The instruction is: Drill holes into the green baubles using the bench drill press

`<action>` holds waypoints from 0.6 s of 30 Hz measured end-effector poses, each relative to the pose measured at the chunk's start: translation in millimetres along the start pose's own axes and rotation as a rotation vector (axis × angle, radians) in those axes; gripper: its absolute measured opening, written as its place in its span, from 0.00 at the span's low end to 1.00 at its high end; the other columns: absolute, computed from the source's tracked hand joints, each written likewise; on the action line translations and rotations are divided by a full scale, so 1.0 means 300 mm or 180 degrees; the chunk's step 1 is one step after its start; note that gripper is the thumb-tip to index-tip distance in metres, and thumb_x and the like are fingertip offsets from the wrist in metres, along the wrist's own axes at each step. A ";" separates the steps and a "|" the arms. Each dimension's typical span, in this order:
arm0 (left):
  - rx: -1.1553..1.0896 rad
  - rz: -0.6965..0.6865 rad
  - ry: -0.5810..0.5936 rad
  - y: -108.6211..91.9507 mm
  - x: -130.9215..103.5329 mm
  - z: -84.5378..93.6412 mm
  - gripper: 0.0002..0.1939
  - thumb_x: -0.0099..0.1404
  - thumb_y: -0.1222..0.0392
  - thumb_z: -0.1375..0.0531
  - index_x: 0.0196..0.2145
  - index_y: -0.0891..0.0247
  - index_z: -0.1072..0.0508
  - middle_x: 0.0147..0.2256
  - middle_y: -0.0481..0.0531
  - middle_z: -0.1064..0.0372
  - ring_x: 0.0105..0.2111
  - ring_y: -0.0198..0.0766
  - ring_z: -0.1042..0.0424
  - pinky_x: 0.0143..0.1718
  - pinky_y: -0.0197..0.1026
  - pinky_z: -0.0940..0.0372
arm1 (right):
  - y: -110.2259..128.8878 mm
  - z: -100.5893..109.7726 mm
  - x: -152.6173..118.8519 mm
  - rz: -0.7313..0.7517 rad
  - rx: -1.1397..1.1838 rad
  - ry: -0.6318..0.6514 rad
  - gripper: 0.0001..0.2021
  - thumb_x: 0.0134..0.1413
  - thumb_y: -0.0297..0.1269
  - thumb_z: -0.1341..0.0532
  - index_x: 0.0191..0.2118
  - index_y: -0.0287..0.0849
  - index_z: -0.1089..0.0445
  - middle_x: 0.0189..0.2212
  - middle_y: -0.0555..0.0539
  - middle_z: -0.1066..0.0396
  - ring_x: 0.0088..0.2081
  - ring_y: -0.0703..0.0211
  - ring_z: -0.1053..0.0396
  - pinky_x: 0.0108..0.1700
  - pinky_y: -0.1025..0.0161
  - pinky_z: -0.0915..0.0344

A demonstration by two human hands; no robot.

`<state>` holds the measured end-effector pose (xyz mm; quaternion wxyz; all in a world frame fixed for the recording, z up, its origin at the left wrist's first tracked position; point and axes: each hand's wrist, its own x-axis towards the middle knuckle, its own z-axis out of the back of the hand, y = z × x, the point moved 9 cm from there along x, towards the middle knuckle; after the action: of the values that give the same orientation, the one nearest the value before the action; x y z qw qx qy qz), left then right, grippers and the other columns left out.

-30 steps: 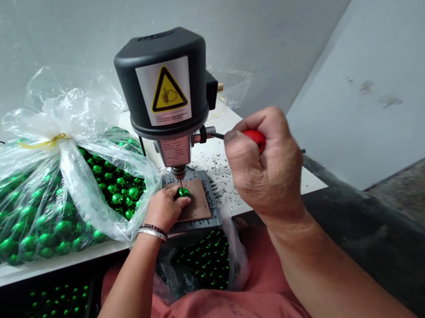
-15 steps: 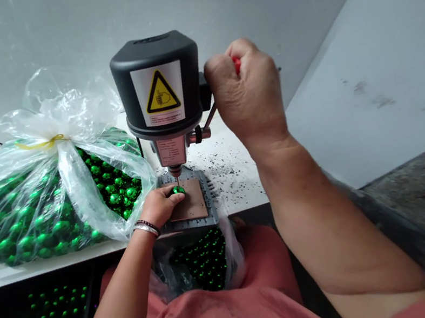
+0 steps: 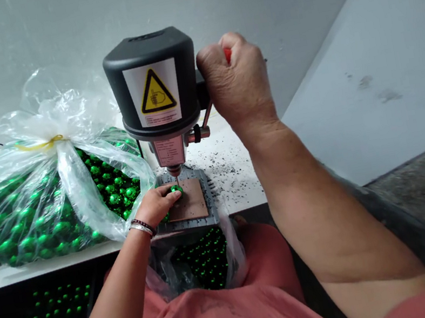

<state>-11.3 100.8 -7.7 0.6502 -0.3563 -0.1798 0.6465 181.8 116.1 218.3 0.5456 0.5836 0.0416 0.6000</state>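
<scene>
Shiny green round ball on the flat brown board, under the thin drill bit, the left hand with its grip clamped on it! Right hand grips a red knob, mostly hidden. Dark shavings fleck the white tabletop before a grey wall; bit's tip hard to make out.

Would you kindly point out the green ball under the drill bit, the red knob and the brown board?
Green ball (image 3: 176, 188): head view, on its shiny surface.
Red knob (image 3: 228, 56): head view, on the small part left uncovered.
Brown board (image 3: 193, 202): head view, on bare top surface.
</scene>
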 end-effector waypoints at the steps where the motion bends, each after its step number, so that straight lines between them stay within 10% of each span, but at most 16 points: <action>1: 0.0058 -0.0041 -0.0017 -0.003 0.000 0.001 0.22 0.57 0.50 0.45 0.48 0.59 0.27 0.29 0.47 0.26 0.28 0.34 0.31 0.29 0.33 0.39 | 0.000 0.000 0.000 -0.0001 0.0013 -0.0004 0.15 0.50 0.40 0.50 0.19 0.42 0.55 0.18 0.56 0.57 0.23 0.71 0.58 0.27 0.68 0.55; 18: 0.1148 -0.0295 -0.0356 -0.044 -0.004 -0.029 0.17 0.57 0.50 0.43 0.41 0.59 0.26 0.40 0.55 0.27 0.42 0.44 0.30 0.43 0.39 0.39 | -0.014 -0.010 0.001 -0.0002 0.0307 -0.0009 0.17 0.52 0.39 0.47 0.20 0.43 0.56 0.18 0.55 0.58 0.23 0.70 0.59 0.27 0.67 0.55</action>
<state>3.9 98.8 -4.2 0.7216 -0.1889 -0.1131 0.6564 182.3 119.7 214.8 0.5171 0.6100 0.0699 0.5963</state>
